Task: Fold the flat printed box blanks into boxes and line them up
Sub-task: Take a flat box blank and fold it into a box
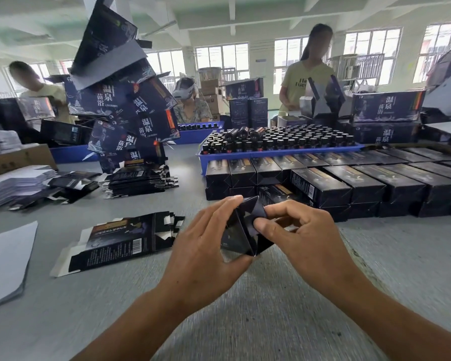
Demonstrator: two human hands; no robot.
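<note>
A dark printed box (241, 231) is held end-on above the grey table (245, 295), its end flaps partly folded. My left hand (206, 246) grips its left side, fingers over the top and thumb underneath. My right hand (300, 235) holds its right side and the thumb presses a flap inward. Flat dark blanks (123, 243) lie in a small pile to the left of my hands. Folded boxes (349, 183) lie in rows two layers high just beyond my hands, running to the right.
A blue tray (271, 153) of small dark bottles stands behind the rows. More blank stacks (138, 182) and a leaning tower of big printed boxes (125, 105) stand at the left. Grey sheets (5, 259) lie at the near left. Three people work across the table.
</note>
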